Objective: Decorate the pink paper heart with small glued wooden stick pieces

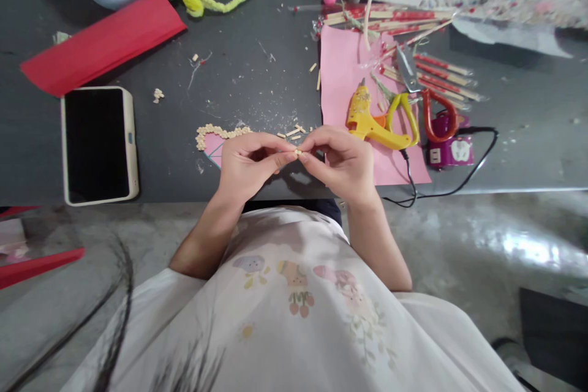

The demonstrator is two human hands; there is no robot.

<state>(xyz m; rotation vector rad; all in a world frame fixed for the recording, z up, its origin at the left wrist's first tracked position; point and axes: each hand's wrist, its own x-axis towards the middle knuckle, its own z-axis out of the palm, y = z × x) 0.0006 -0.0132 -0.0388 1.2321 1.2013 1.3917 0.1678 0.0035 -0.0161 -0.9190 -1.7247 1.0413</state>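
- Hair strands (pixel 120 318) nearest the lens, lower left; white printed shirt (pixel 294 236) fills the bottom.
- Left hand (pixel 241 162): thumb and index pinched together on small wooden pieces (pixel 299 152).
- Right hand (pixel 350 162): same pinch from the other side, fingertips nearly meeting.
- Pieces sit between both hands, over the counter (pixel 169 153) near its front edge; height above it unclear.
- Pink paper shape (pixel 213 144), blue lines, partly behind left hand; wooden bits (pixel 215 129) line its far edge.
- Loose sticks (pixel 294 132) just beyond the fingertips.
- Yellow glue gun (pixel 379 125) on pink sheet (pixel 340 73), right side; scissors (pixel 436 119) beside it.
- Tablet (pixel 96 147) well left, screen black.
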